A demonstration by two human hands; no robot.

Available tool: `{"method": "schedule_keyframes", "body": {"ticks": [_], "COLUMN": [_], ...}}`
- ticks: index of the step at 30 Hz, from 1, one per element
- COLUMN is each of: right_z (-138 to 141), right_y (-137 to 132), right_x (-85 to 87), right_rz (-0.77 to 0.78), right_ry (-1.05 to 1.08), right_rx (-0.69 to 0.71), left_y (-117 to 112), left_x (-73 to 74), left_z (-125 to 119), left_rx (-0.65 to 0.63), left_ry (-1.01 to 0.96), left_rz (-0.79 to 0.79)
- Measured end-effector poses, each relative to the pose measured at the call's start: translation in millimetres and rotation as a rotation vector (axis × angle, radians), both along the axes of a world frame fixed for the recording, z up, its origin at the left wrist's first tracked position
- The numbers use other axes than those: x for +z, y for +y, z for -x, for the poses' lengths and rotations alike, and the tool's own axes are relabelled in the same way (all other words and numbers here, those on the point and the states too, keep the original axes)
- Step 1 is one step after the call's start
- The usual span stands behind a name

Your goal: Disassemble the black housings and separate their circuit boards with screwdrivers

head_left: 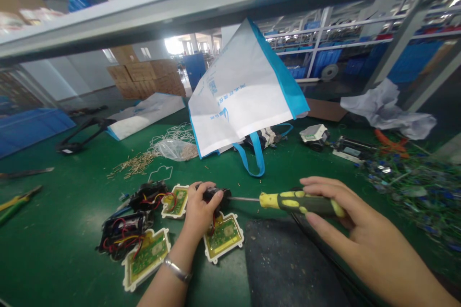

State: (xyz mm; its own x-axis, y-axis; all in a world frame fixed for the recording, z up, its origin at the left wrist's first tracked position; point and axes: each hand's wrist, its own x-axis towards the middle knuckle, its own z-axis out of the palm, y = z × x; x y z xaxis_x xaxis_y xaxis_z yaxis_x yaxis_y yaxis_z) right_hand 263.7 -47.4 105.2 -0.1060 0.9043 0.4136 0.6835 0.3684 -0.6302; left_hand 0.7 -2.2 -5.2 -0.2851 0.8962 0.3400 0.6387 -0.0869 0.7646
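My left hand (200,206) is closed around a small black part (222,196) with wires running to a green circuit board in a white housing (225,235). In my right hand (349,216) lies the yellow and dark green handle of a screwdriver (284,200), with thumb and fingers around it. Its shaft points left and meets the black part; the very tip is hidden. Left of my left hand lie another black assembly with red and yellow wires (124,232), its board in a white housing (147,256), and a similar board (176,201) behind.
A dark mat (288,264) lies in front of me. Behind are loose brass-coloured screws (135,164), a clear plastic bag (176,150) and a white-and-blue bag (241,100). Tangled green wires (418,187) lie right, pliers (19,201) left. A shelf edge (201,5) crosses above.
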Motion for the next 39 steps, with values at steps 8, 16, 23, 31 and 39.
{"method": "schedule_keyframes", "body": {"ticks": [8, 16, 23, 31, 39], "right_z": [-1, -1, 3, 0, -10], "right_y": [-1, -1, 1, -1, -2], "right_x": [-3.9, -2.9, -0.5, -3.8, 10.2], "right_rz": [0.012, 0.015, 0.161, 0.024, -0.130], "right_ry": [-0.023, -0.038, -0.012, -0.075, -0.036], "right_rx": [0.039, 0.015, -0.029, 0.227, 0.044], "left_y": [2, 3, 5, -5, 8], "left_x": [-1.0, 3.6, 4.0, 27.1, 60.0], "left_z": [0, 0, -4, -11, -28], "left_rx": [0.014, -0.027, -0.047, -0.133, -0.518], "left_ry": [0.014, 0.050, 0.154, 0.524, 0.869], "left_rz": [0.014, 0.017, 0.008, 0.087, 0.223]}}
